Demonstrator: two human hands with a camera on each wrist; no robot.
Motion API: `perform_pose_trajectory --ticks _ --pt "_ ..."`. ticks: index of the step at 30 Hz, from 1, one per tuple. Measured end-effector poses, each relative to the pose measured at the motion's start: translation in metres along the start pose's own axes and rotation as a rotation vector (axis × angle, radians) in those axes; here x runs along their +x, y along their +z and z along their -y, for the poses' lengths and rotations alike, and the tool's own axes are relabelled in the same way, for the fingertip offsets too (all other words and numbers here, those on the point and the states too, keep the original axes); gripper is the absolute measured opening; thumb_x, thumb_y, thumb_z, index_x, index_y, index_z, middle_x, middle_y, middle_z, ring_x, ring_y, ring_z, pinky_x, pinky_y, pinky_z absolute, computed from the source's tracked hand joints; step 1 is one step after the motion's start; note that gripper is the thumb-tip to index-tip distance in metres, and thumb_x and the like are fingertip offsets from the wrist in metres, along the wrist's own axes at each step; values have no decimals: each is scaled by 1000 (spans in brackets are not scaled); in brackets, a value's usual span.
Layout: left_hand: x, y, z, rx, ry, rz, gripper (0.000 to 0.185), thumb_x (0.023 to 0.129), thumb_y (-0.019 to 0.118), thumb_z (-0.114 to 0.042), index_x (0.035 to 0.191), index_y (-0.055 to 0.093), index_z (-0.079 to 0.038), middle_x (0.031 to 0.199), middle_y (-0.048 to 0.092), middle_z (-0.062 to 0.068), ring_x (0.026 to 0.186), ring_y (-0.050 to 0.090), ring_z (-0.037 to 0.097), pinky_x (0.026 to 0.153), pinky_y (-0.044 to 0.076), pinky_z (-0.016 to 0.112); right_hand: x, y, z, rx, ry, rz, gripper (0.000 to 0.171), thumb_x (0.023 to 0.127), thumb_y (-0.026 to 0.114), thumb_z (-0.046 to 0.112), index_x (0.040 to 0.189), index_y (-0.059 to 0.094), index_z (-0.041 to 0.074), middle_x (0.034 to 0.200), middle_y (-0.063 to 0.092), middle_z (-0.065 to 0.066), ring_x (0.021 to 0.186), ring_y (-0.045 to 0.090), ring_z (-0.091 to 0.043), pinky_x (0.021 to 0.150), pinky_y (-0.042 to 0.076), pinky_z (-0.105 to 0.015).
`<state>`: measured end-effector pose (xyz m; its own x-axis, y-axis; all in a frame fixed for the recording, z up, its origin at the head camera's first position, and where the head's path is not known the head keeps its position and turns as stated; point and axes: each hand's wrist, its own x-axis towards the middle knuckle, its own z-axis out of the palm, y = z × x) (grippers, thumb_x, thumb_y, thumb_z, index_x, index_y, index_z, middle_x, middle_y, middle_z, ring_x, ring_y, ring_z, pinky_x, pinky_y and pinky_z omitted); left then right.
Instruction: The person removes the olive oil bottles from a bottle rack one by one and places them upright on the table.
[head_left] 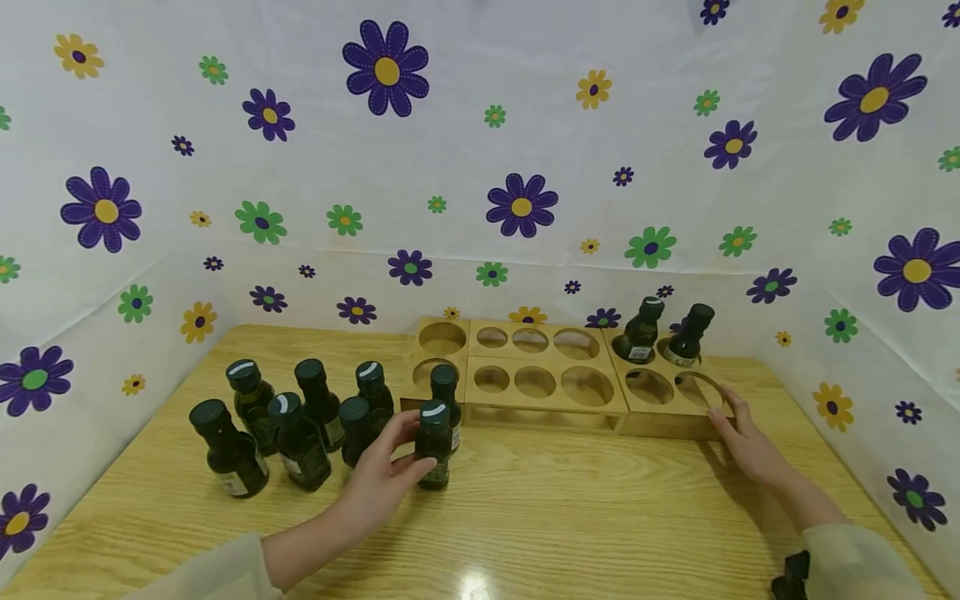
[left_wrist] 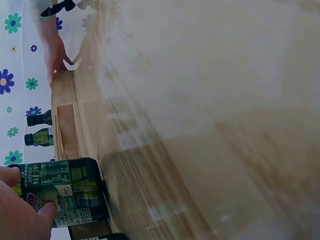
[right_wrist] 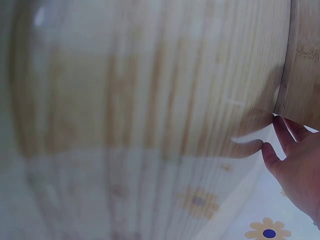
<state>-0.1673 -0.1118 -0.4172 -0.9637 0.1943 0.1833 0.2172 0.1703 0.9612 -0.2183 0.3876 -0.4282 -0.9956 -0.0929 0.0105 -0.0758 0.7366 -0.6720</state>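
My left hand (head_left: 375, 479) grips a small dark green glass bottle (head_left: 435, 446) by its sides, thumb and fingers on opposite faces. In the left wrist view its printed label (left_wrist: 47, 187) shows between the fingertips. My right hand (head_left: 750, 442) touches the front right corner of a wooden rack (head_left: 543, 396) with round holes. In the right wrist view, the fingertips (right_wrist: 280, 120) are right at the rack's corner (right_wrist: 300, 75). Two bottles, one (head_left: 641, 332) and another (head_left: 690, 333), stand tilted in the rack's back right holes.
Several more dark bottles (head_left: 303, 454) stand in a group left of my left hand. Another bottle (head_left: 446, 392) stands just behind the held one, before the rack's left end. A white flowered cloth (head_left: 465, 167) encloses the back and sides of the wooden table (head_left: 570, 517).
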Motion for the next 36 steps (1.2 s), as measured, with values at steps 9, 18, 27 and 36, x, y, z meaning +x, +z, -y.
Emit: perform_pose_trajectory --ticks 9,18,27,36 --pt "-1 0 1 8 -22 -3 52 89 66 3 135 47 -12 130 53 11 124 49 28 97 47 37 -1 1 1 6 -2 1 68 107 24 37 150 -8 -5 148 -1 -42 124 21 -66 95 21 -75" --pt "-3 0 -1 40 -25 -5 56 91 67 -4 140 41 -14 136 48 12 132 42 30 104 39 46 0 1 2 3 -5 -4 68 107 24 37 150 -7 -5 148 1 -43 124 21 -67 95 21 -75" --pt "-1 -5 -26 123 142 -54 61 91 69 -7 142 36 -13 142 43 10 134 39 29 106 32 54 0 1 3 4 8 0 69 107 24 39 150 -7 -5 146 3 -44 123 21 -68 95 21 -76" --pt "23 12 -84 93 307 -12 63 92 68 -9 145 34 -15 147 37 4 138 31 19 113 25 45 0 1 1 -14 -2 -12 68 107 23 38 150 -6 -6 148 2 -41 124 22 -66 96 21 -75"
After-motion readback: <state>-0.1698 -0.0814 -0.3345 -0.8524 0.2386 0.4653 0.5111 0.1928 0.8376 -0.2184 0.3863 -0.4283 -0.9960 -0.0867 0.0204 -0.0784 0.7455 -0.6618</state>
